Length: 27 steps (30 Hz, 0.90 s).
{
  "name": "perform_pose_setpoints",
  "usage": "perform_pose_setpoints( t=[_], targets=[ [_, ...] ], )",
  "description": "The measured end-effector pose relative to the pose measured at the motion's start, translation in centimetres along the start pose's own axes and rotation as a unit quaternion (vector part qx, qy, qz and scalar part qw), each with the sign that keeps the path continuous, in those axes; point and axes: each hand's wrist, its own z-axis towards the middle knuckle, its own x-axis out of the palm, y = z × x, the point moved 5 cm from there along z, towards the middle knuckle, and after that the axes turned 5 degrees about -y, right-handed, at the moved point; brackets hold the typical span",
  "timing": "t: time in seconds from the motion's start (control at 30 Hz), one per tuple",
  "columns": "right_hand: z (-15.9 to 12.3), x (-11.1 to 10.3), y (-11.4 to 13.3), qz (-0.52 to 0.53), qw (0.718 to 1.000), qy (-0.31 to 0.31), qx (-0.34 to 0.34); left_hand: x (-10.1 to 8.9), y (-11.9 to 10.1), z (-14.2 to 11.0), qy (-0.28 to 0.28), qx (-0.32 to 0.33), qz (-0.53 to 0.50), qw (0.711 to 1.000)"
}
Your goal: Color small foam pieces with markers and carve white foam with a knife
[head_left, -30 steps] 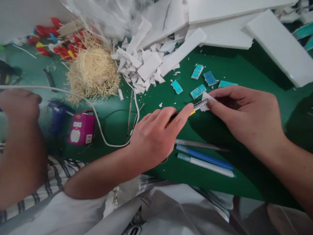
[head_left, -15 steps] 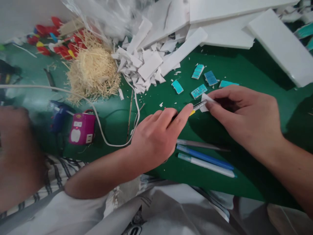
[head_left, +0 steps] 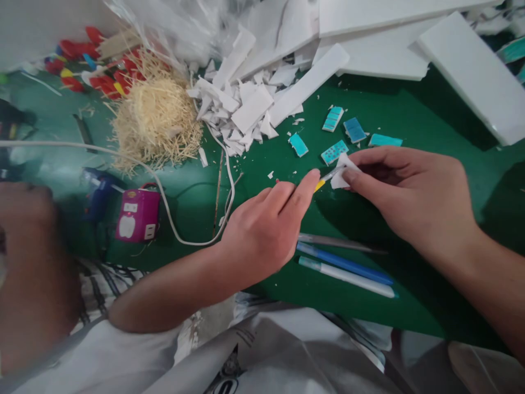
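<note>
My left hand (head_left: 266, 230) is closed around a yellow craft knife (head_left: 319, 185), and most of its handle is hidden in the fist. The metal blade points right and its tip meets a small white foam piece (head_left: 340, 174). Thumb and fingers of my right hand (head_left: 418, 186) pinch that piece from the right. Just beyond it lie small foam blocks with blue-green faces, among them a dotted one (head_left: 334, 152) and a darker blue one (head_left: 354, 131). Below my hands lie a blue marker (head_left: 344, 264), a white marker (head_left: 348, 277) and a grey pen-like tool (head_left: 340, 242).
White foam scraps (head_left: 250, 106) and large foam boards (head_left: 377, 54) fill the back. A heap of thin wooden sticks (head_left: 159, 120), a white cable (head_left: 164, 202), a magenta power box (head_left: 138, 215) and a blue glue gun (head_left: 99, 191) are left. Another person's blurred arm (head_left: 36, 273) reaches in.
My left hand has drawn back slightly to the left with the knife, and more yellow shows. The foam piece has turned a little in my right hand. The other person's arm has shifted.
</note>
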Motion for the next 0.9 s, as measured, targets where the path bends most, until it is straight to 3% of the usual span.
perform_pose_setpoints(
  t=[0.27,0.57,0.9],
  targets=[
    [0.08,0.04,-0.08,0.027,0.999,-0.016,0.033,-0.04,0.06,-0.01,-0.011,0.006,0.001,1.0],
    [0.12,0.04,-0.1,0.023,1.0,-0.015,0.012,-0.01,0.12,-0.21,0.008,-0.005,0.001,1.0],
    [-0.1,0.2,0.26,0.014,0.999,-0.028,0.039,-0.28,-0.08,-0.02,0.0,0.0,0.018,1.0]
  ],
)
